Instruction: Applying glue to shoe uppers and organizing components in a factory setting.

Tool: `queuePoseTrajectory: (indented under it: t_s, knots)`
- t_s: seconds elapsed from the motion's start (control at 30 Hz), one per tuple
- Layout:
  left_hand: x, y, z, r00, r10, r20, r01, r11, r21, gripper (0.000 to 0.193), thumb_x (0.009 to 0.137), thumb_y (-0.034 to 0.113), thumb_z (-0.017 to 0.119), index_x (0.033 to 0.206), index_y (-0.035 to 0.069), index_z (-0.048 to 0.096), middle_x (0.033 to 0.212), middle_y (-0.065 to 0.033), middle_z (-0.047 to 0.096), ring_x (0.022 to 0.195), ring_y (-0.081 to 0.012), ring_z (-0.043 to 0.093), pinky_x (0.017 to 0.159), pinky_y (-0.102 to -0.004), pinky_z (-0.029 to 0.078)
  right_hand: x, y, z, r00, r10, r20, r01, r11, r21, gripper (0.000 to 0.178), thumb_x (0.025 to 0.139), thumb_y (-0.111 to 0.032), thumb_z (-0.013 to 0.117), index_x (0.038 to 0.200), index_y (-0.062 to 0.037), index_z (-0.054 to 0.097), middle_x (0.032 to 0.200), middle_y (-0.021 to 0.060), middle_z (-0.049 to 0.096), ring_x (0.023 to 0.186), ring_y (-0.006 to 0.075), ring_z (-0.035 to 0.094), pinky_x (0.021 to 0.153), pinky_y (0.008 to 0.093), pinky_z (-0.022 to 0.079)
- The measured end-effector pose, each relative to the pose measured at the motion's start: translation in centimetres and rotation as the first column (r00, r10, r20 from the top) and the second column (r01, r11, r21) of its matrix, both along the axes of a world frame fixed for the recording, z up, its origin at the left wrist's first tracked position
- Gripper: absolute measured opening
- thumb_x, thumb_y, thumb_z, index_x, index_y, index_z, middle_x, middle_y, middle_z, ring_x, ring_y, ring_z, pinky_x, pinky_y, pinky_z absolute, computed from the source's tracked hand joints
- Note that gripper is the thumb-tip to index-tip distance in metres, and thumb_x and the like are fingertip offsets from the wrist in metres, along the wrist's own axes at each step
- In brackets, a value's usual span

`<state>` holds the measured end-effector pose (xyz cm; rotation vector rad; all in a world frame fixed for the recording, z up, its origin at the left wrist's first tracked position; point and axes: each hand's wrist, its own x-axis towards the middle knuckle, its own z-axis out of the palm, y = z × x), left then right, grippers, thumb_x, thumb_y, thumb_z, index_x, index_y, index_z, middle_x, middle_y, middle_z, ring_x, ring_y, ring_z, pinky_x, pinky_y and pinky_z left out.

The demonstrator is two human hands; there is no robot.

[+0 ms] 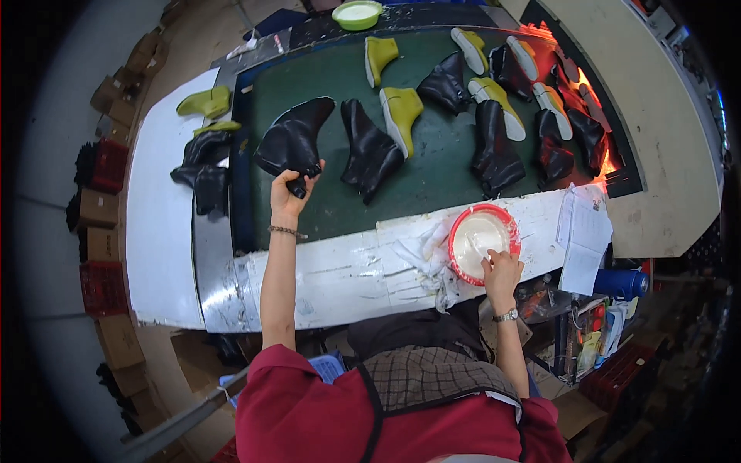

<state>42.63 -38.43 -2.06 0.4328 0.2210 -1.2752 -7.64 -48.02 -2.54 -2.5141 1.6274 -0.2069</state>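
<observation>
My left hand [292, 191] is closed around the narrow end of a black leather boot [292, 135] and holds it over the near left part of the green belt [324, 212]. Another black boot [367, 150] lies just right of it, beside a yellow-green boot-shaped piece with a pale sole [401, 116]. At the near edge, my right hand [503, 270] reaches over the rim of a red bowl [454, 258] with creamy white liquid in it. Its fingers are pinched together at the liquid; what they grip, if anything, is too small to tell.
More black boots [498, 150] and yellow-green pieces [498, 104] lie on the belt toward a glowing red tunnel [598, 85]. Several lie on the left ledge [204, 104]. A green basin [356, 15] stands at the back. Papers [585, 235] and a blue bottle [621, 284] are at right.
</observation>
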Motion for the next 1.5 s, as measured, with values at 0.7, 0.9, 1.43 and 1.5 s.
queuePoseTrajectory:
  t_s: [0.7,0.9,1.43,1.5]
  knots:
    - [13.9,-12.7,-10.9,0.402,-0.57,0.717,-0.071,0.761,0.645,0.078,0.091,0.02,0.071,0.156,0.011,0.029,0.139,-0.0152,0.053,0.115,-0.0334,0.06,0.09,-0.039,0.054,-15.6,8.2,2.2,0.569,-0.817,0.091,0.784,0.573,0.237,0.054,0.091,-0.044,0.066,0.056,-0.0028,0.062,0.057,0.0205,0.058,0.054,0.0392,0.06,0.052,0.0471,0.043]
    - [8.1,-3.7,-4.6,0.332,-0.625,0.707,-0.109,0.719,0.687,0.052,0.096,0.018,0.062,0.147,0.015,0.049,0.134,-0.0139,0.058,0.108,-0.0296,0.064,0.085,-0.0352,0.056,-28.4,8.1,-6.7,0.249,-0.937,0.246,0.96,0.272,0.067,0.051,0.094,-0.042,0.059,0.064,-0.001,0.06,0.061,0.0196,0.058,0.062,0.0402,0.061,0.06,0.0499,0.045]
    - [-17.8,-22.1,6.5,-0.403,-0.418,0.814,0.242,0.809,0.535,0.034,0.1,0.006,0.055,0.133,0.008,0.061,0.117,-0.0041,0.068,0.092,-0.0079,0.064,0.069,-0.0203,0.048,-42.1,-4.1,-4.8,0.651,-0.704,0.284,0.698,0.409,-0.588,0.014,0.095,-0.017,0.062,0.1,-0.0052,0.066,0.084,0.0123,0.07,0.079,0.0344,0.068,0.072,0.0447,0.052]
    - [-26.3,-24.3,7.1,-0.481,-0.31,0.82,0.353,0.787,0.505,0.032,0.098,0.002,0.055,0.129,0.005,0.063,0.113,-0.0051,0.07,0.094,-0.0106,0.065,0.074,-0.0232,0.05,-41.6,-4.0,-1.6,0.589,-0.665,0.459,0.792,0.364,-0.49,0.014,0.099,-0.018,0.056,0.101,-0.0049,0.063,0.079,0.0115,0.067,0.074,0.0332,0.066,0.069,0.0422,0.051]
